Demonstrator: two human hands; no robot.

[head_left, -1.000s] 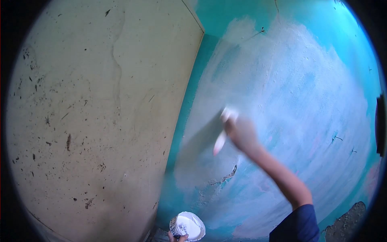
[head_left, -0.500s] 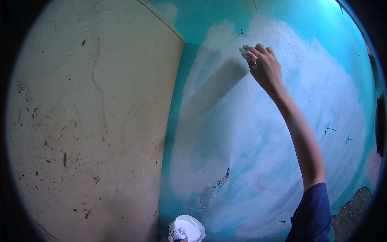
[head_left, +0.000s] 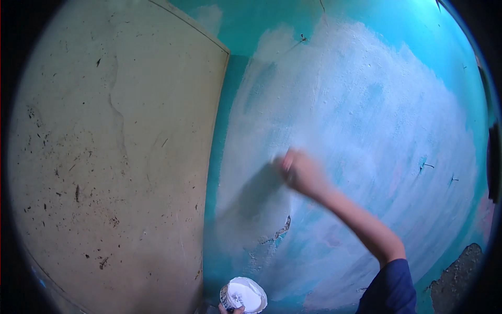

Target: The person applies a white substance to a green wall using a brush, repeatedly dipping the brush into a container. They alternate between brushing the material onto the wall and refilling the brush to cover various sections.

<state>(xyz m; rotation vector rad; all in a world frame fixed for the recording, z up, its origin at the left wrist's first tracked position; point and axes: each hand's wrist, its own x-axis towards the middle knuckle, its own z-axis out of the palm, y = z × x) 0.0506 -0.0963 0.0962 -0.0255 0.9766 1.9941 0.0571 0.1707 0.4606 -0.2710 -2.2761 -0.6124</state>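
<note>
My right hand [head_left: 302, 172] is pressed against the turquoise wall [head_left: 366, 120], shut on a small paintbrush [head_left: 284, 161] that is blurred by motion. Around it the wall is smeared with whitish paint. At the bottom edge my left hand [head_left: 230, 310] shows only its fingertips, which grip a small round tub of white paint [head_left: 243, 294]. My right arm, in a dark blue sleeve [head_left: 384, 290], reaches up from the lower right.
A beige, speckled wall [head_left: 115, 157] meets the turquoise one at a corner on the left. Cracked plaster [head_left: 280, 230] sits just below my right hand. A patch of bare broken plaster [head_left: 455, 272] lies at lower right.
My right hand swept from mid-wall up to near the top of the white patch, then back down to mid-wall. The tub stayed put.
</note>
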